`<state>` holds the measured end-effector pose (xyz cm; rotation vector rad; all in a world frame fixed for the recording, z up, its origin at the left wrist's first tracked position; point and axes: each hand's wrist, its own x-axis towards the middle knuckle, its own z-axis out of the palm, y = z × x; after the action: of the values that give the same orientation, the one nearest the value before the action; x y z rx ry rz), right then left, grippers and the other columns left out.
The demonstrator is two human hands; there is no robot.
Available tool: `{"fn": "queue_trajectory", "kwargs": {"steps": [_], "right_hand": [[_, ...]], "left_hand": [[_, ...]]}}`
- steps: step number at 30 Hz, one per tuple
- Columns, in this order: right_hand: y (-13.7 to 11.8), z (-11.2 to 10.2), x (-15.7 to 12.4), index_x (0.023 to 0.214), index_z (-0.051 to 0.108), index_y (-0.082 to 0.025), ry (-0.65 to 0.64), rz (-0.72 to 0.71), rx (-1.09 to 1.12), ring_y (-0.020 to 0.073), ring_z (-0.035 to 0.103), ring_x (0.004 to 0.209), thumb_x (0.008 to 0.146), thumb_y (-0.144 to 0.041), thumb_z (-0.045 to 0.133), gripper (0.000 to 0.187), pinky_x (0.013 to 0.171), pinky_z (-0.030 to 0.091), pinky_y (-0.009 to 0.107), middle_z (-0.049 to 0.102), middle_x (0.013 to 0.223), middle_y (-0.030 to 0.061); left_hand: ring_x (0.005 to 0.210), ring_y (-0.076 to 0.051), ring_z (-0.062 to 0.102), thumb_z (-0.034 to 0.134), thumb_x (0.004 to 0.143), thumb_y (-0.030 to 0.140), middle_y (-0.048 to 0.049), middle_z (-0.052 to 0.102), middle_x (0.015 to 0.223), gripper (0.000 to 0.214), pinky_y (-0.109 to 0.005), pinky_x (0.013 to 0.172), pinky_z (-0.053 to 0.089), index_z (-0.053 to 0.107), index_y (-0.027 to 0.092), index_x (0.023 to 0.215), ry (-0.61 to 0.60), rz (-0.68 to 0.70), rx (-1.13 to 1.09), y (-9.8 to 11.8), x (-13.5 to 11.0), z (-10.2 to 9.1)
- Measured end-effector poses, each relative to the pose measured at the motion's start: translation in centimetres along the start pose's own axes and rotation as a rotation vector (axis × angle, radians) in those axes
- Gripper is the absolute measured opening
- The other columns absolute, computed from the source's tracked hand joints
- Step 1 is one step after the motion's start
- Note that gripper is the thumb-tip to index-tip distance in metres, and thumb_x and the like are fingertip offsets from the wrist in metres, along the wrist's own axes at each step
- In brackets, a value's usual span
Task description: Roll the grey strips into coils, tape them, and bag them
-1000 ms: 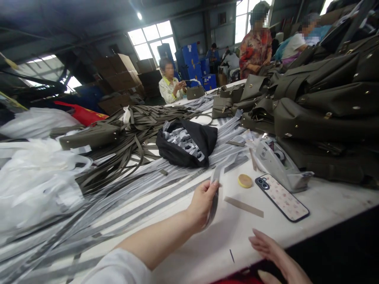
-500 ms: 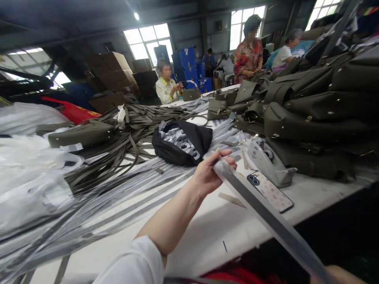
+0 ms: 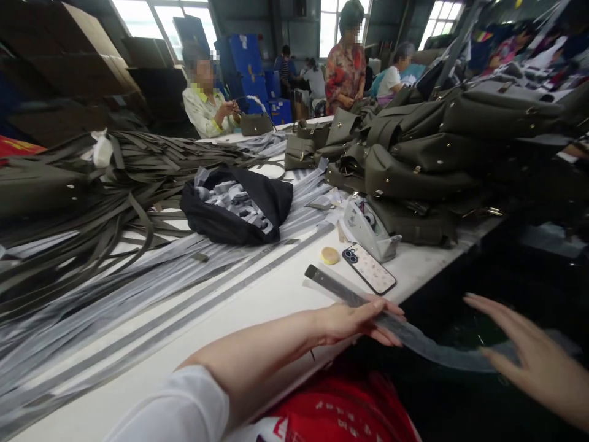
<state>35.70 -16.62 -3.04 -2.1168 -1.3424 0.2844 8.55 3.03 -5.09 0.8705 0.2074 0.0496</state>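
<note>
A dark strap in a clear plastic sleeve point(image 3: 427, 345) runs through my left hand point(image 3: 356, 322), its end lying over the table. My left thumb rests on top of the strap with the fingers beneath, at the table's front edge. Out past that edge, the strap sags towards my right hand point(image 3: 536, 359). My right fingers are stretched out with the thumb apart, and the strap passes by the palm without being gripped. Just beyond the strap's end lie a phone point(image 3: 369, 269) with a patterned case and a yellow tape roll point(image 3: 329, 255).
A tape dispenser point(image 3: 370, 230) stands behind the phone. Olive bags point(image 3: 414, 156) are heaped at the right. A black cloth bag point(image 3: 271, 199) holds grey-white pieces. Many straps point(image 3: 133, 184) cover the left of the table. Co-workers, including a person in a patterned shirt point(image 3: 343, 77), are across it.
My view has swung right and down. My left hand has moved down to the table edge, with more strap now showing past it. My right hand has come further into view, fingers spread.
</note>
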Motion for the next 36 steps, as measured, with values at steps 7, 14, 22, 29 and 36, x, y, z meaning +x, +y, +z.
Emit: {"fn": "queue_trajectory", "kwargs": {"steps": [7, 14, 22, 29, 36], "right_hand": [[-10.4, 8.9, -1.7, 0.113, 0.064, -0.015, -0.635, 0.187, 0.513, 0.0138, 0.058, 0.050, 0.097, -0.052, 0.039, 0.048, 0.048, 0.048, 0.024, 0.068, 0.064, 0.0023], [-8.1, 7.7, -3.4, 0.084, 0.064, -0.016, -0.678, 0.369, 0.406, 0.0079, 0.048, 0.039, 0.092, -0.056, 0.048, 0.043, 0.041, 0.036, 0.019, 0.060, 0.054, -0.0025], [-9.2, 11.0, -6.0, 0.079, 0.061, -0.018, -0.564, 0.470, 0.537, 0.0088, 0.048, 0.036, 0.090, -0.062, 0.047, 0.048, 0.037, 0.035, 0.019, 0.056, 0.048, -0.0042], [-10.2, 11.4, -6.4, 0.075, 0.061, -0.018, -0.519, 0.475, 0.572, 0.0126, 0.061, 0.048, 0.093, -0.059, 0.045, 0.048, 0.048, 0.045, 0.022, 0.069, 0.062, 0.0029], [-9.7, 10.6, -6.3, 0.076, 0.061, -0.018, -0.527, 0.446, 0.523, 0.0097, 0.052, 0.042, 0.094, -0.059, 0.042, 0.048, 0.045, 0.038, 0.022, 0.064, 0.061, 0.0002]], "left_hand": [[0.051, -0.009, 0.048, 0.068, 0.069, 0.067, -0.0028, 0.064, 0.067, 0.061, -0.021, 0.049, 0.037, 0.071, 0.014, 0.100, 0.137, -0.026, 0.297, 1.2, -0.4, -0.3], [0.079, -0.018, 0.065, 0.062, 0.075, 0.066, -0.0128, 0.072, 0.092, 0.058, -0.028, 0.074, 0.047, 0.069, 0.010, 0.091, 0.408, 0.128, -0.045, 3.7, 0.1, -4.1], [0.073, -0.019, 0.066, 0.056, 0.076, 0.071, -0.0119, 0.071, 0.081, 0.065, -0.033, 0.079, 0.048, 0.067, 0.008, 0.083, 0.319, 0.018, -0.083, -0.1, 0.2, -2.9], [0.075, -0.019, 0.066, 0.043, 0.077, 0.079, -0.0131, 0.069, 0.085, 0.076, -0.032, 0.078, 0.048, 0.066, 0.008, 0.089, 0.228, -0.035, -0.076, -0.6, 0.5, -3.3], [0.078, -0.015, 0.061, 0.044, 0.089, 0.057, -0.0078, 0.069, 0.091, 0.050, -0.026, 0.074, 0.046, 0.064, 0.012, 0.099, 0.089, -0.019, 0.467, 0.1, 0.1, -4.0]]}}
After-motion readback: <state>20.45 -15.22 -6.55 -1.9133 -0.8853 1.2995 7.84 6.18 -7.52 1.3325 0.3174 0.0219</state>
